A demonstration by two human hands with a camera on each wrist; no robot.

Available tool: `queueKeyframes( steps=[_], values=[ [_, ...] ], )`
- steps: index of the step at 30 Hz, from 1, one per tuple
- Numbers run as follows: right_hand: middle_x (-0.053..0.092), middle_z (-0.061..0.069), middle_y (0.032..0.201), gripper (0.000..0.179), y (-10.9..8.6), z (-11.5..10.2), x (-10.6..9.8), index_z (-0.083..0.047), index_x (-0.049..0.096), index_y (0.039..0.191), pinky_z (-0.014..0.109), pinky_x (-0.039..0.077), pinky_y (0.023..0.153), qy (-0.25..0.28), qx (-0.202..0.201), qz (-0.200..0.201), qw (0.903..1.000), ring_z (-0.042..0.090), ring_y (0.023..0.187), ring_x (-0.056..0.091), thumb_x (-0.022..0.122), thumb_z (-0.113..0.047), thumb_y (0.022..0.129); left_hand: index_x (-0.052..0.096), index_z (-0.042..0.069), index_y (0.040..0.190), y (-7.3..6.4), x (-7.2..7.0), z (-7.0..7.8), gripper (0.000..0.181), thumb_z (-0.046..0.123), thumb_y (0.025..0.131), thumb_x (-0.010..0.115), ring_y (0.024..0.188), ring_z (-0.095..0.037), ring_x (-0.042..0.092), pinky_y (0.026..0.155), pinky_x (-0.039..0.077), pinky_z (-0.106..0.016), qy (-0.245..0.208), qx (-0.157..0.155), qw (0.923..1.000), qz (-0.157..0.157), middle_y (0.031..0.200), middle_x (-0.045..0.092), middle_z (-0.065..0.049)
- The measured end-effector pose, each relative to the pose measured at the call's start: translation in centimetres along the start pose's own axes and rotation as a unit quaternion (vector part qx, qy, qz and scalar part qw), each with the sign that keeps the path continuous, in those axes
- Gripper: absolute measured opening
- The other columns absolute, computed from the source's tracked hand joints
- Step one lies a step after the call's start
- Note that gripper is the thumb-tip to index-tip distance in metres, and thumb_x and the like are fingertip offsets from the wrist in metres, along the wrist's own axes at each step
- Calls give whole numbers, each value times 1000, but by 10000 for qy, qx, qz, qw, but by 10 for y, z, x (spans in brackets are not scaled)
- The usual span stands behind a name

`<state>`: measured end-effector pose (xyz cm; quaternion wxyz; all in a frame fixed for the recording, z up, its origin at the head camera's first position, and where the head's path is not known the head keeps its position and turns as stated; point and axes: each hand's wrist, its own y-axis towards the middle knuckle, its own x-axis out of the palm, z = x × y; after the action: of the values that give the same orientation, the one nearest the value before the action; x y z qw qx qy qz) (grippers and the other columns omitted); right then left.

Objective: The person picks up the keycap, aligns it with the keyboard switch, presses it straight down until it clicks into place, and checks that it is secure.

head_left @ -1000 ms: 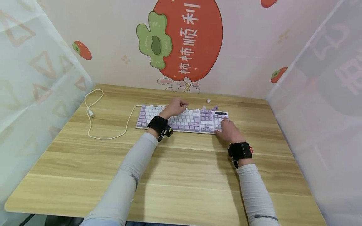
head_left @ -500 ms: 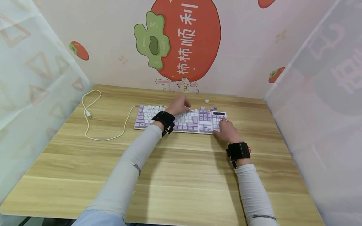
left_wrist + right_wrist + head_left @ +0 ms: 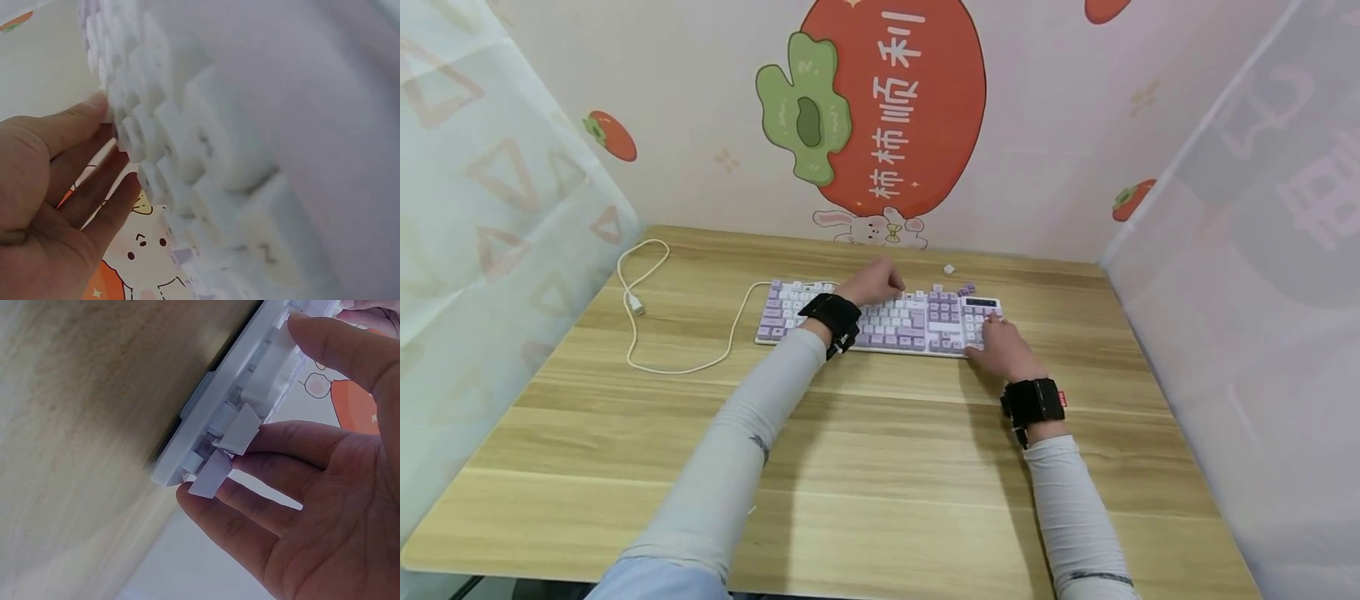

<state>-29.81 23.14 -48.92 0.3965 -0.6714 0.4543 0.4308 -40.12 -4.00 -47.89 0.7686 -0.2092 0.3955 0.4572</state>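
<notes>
A white and purple keyboard lies near the back of the wooden table. My left hand reaches over its back row. In the left wrist view, the thumb and forefinger of that hand pinch a small white keycap at the far side of the keys; the fingers partly hide it. At the keyboard's right end, my right hand rests on the number pad with fingers spread. The right wrist view shows its thumb touching the keys and the fingertips beside the end keys.
A loose white keycap lies behind the keyboard. Purple keycaps sit by its back edge, with another white keycap nearby. The white cable loops left to its USB plug. A printed backdrop stands behind the table.
My left hand has shifted a little right along the back row, and its fingers have come down to the keys. My right hand stays in place on the keyboard.
</notes>
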Motion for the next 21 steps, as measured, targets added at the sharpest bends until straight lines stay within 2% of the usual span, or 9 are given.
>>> queueKeyframes(
  steps=[1,3,5,11,13,15,17,19,21],
  values=[
    [26,42,154,59,0,0,0,21,54,123,58,43,108,-15,-4,-6,10000,55,131,46,67,-30,98,80,0,96,0,0,0,13,-2,93,68,83,-20,60,82,54,-34,-13,-4,10000,22,92,71,-12],
    [27,42,154,59,0,-1,0,21,54,123,57,44,107,-15,11,-12,10000,55,130,47,67,-31,98,80,1,103,-1,-1,0,15,-1,92,71,97,-23,66,91,56,-39,13,-21,9999,98,108,75,-13],
    [27,42,154,58,0,-1,0,21,55,122,56,46,106,-23,9,-17,10000,54,129,48,66,-31,98,79,0,107,-2,-1,0,17,0,92,71,102,-26,68,92,56,-40,-59,-68,9999,110,111,74,-14],
    [32,42,152,52,-1,-1,-1,18,59,113,56,48,103,7,-28,41,10000,52,122,54,68,-30,97,74,-3,116,-2,3,-7,25,1,91,73,107,-30,68,92,57,-39,-583,-399,9973,196,116,73,-17],
    [34,42,151,48,-2,0,-1,16,60,107,54,50,100,20,-23,41,10000,49,117,57,69,-30,97,75,-2,115,-1,4,-8,24,1,91,73,104,-27,68,91,57,-38,-533,-399,9975,216,114,74,-16],
    [34,42,151,43,-2,1,-1,12,60,99,53,51,97,12,-37,47,10000,48,114,59,69,-30,97,78,-1,108,-1,5,-6,18,0,91,73,95,-23,67,87,57,-35,-314,-291,9988,236,106,74,-12],
    [33,42,151,40,-2,2,0,8,59,93,53,51,96,33,-31,63,10000,48,114,59,69,-30,97,80,1,95,0,6,-3,10,-1,91,71,82,-20,61,80,54,-31,35,-50,9997,245,91,71,-7],
    [34,42,151,40,-1,3,1,8,59,93,53,51,97,40,-57,107,9999,48,115,59,69,-31,96,74,0,80,-1,7,0,15,-5,91,66,72,-19,49,71,47,-29,415,230,9986,245,77,59,-6],
    [39,41,148,42,-1,3,2,9,59,97,53,52,96,83,-49,94,9999,47,112,60,70,-32,96,64,2,73,-5,9,2,20,-8,90,61,70,-19,41,68,40,-29,676,354,9970,145,75,47,-4]
  ],
)
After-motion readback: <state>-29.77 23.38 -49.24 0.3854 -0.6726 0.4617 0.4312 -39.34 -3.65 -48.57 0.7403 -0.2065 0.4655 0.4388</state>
